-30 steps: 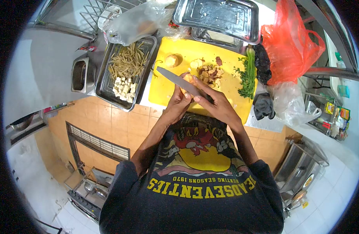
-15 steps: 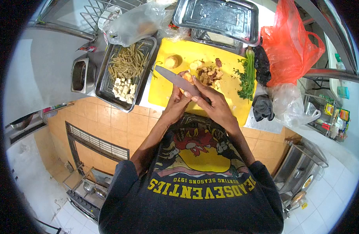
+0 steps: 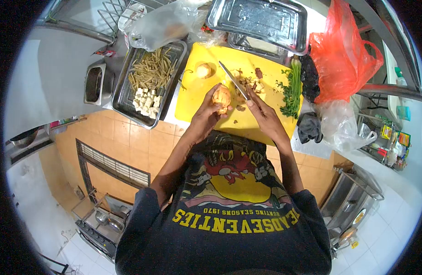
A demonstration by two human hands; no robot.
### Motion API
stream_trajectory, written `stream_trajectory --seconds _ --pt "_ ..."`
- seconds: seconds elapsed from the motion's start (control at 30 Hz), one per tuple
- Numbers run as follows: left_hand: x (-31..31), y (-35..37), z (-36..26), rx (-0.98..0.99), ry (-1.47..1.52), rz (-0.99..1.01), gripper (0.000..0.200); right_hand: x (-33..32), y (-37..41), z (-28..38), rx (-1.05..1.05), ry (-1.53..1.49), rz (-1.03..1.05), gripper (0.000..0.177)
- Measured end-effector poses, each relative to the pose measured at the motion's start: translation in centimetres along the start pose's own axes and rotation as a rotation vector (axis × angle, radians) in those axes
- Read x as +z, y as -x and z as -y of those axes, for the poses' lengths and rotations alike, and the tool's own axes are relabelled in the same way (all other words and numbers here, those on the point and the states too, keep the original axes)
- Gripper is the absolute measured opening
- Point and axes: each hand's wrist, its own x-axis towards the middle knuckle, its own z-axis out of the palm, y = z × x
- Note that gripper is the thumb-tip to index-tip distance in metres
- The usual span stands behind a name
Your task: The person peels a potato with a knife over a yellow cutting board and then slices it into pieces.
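My left hand (image 3: 206, 113) grips a sweet potato (image 3: 221, 97) with faceted, mostly peeled orange flesh, above the near part of the yellow cutting board (image 3: 188, 101). The fingers of my right hand (image 3: 264, 113) wrap around the handle of a knife (image 3: 233, 78). Its blade points up and to the left, apart from the sweet potato. Behind the blade lies a heap of brown and pale peelings (image 3: 254, 86). A pale peeled piece (image 3: 203, 71) rests at the board's left, and a bunch of green herbs (image 3: 292, 89) along its right edge.
A metal tray (image 3: 163, 107) with cut green beans (image 3: 152, 68) and white cubes (image 3: 147, 103) stands on the left, beside a small metal container (image 3: 96, 84). Another tray (image 3: 259, 20) is at the back. Red (image 3: 337, 64) and clear (image 3: 337, 121) plastic bags sit right, with a dark cloth (image 3: 309, 127).
The knife has moved off the sweet potato, to the right, and its blade now points more steeply away. My hands have separated, and the sweet potato is turned more upright in my left hand.
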Motion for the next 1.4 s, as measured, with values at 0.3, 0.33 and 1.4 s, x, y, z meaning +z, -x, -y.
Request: stream_trajectory --seconds 0.3,0.33,1.4 --pt "0.5 0.2 -0.6 0.026 -0.307 0.027 0.074 0.6 0.5 -0.6 -0.303 0.114 0.054 0.061" --pt "0.3 0.2 -0.5 0.083 -0.324 0.09 0.076 0.5 0.6 0.1 -0.311 0.139 0.089 0.061" --pt "0.1 0.5 0.0 0.18 -0.386 0.103 0.07 0.6 1.0 1.6 -0.276 0.019 0.131 0.055"
